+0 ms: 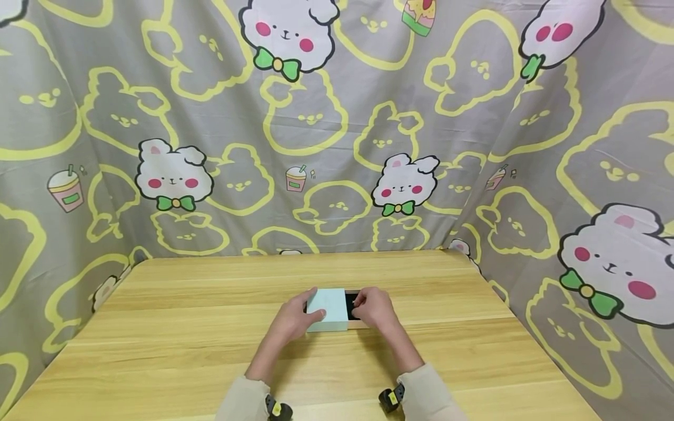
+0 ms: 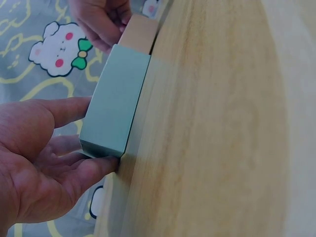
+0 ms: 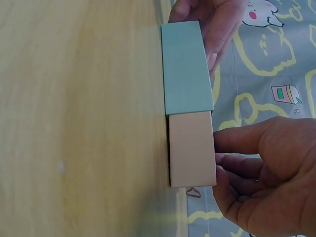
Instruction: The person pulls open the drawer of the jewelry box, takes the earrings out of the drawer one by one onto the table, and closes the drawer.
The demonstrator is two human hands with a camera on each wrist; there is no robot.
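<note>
At the head view's lower centre, the left hand (image 1: 293, 317) grips a green box (image 1: 327, 306), probably steadying it; the right hand (image 1: 376, 307) curls fingers over its drawer (image 1: 360, 324) (pinching something? I can't tell). Left wrist view: the grip brackets the box's end, lower left. Right wrist view: a small loop (image 3: 193, 193), likely a pull, shows below the drawer.

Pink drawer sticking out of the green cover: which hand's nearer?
Right. The right hand is at the pink drawer, over its open top; the left hand is farther off, holding the green cover at the opposite end.
</note>
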